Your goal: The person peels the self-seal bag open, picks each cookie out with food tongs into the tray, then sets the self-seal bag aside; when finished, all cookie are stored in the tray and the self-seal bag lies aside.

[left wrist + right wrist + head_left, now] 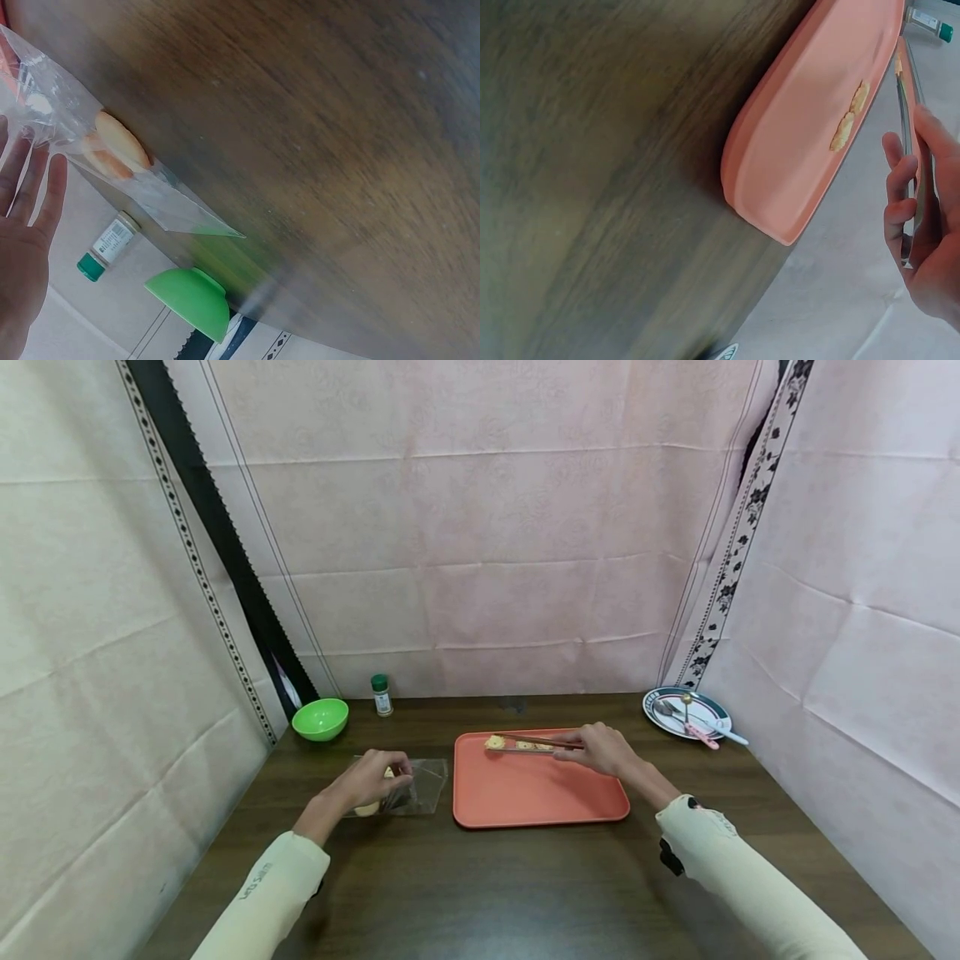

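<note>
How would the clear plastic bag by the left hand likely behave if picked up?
The clear plastic bag would probably sag and crumple, since its film looks thin and wrinkled. It is likely light, holding what look like small bread pieces. Those may slide, with slack film around them.

2 hands (600, 749), 2 sleeves (270, 889), 1 pr tongs (910, 75), 1 tray (540, 793), 1 clear bag (431, 785), 1 bowl (321, 720), 1 btl (382, 695), 1 plate (652, 717), 1 tabletop (465, 893), 3 cloth panels (487, 527). Bread pcs (124, 140): 2 vis. in bag, 2 on tray, 1 at tongs' tip. Utensils (701, 734) on plate: min. 2, too small for exact no.
</note>
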